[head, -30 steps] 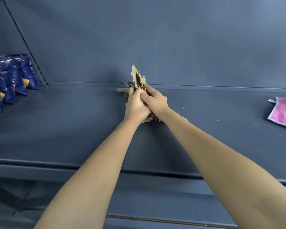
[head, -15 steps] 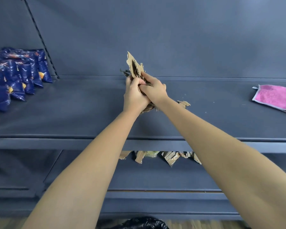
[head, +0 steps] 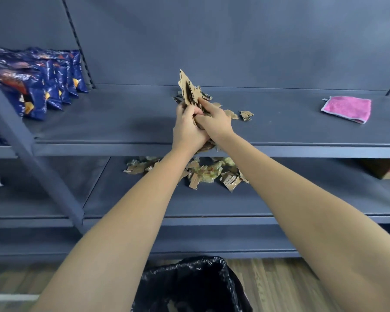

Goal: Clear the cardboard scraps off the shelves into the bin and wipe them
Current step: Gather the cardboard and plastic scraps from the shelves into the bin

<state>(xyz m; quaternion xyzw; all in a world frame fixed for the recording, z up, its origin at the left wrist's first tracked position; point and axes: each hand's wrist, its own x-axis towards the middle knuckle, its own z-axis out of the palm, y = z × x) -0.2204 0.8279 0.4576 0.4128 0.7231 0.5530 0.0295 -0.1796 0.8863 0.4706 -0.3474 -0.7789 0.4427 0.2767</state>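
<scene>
My left hand (head: 187,129) and my right hand (head: 214,119) press together around a bundle of torn cardboard scraps (head: 188,90), held just above the front part of the upper shelf (head: 122,118). A tall jagged piece sticks up out of the bundle. A few loose scraps (head: 245,115) lie on that shelf just right of my hands. More cardboard scraps (head: 229,180) are scattered on the lower shelf (head: 144,201), partly hidden behind my arms. The bin (head: 189,287), lined with a black bag, stands on the floor below, between my forearms.
A folded pink cloth (head: 347,108) lies at the right of the upper shelf. Several blue snack bags (head: 38,84) stand at its left. A slanted shelf upright (head: 34,152) crosses the left side. A cardboard box (head: 383,168) sits at the far right of the lower shelf.
My hands have drawn the bundle back from the shelf's rear towards its front edge. The view has tilted down, so the lower shelf and the bin now show.
</scene>
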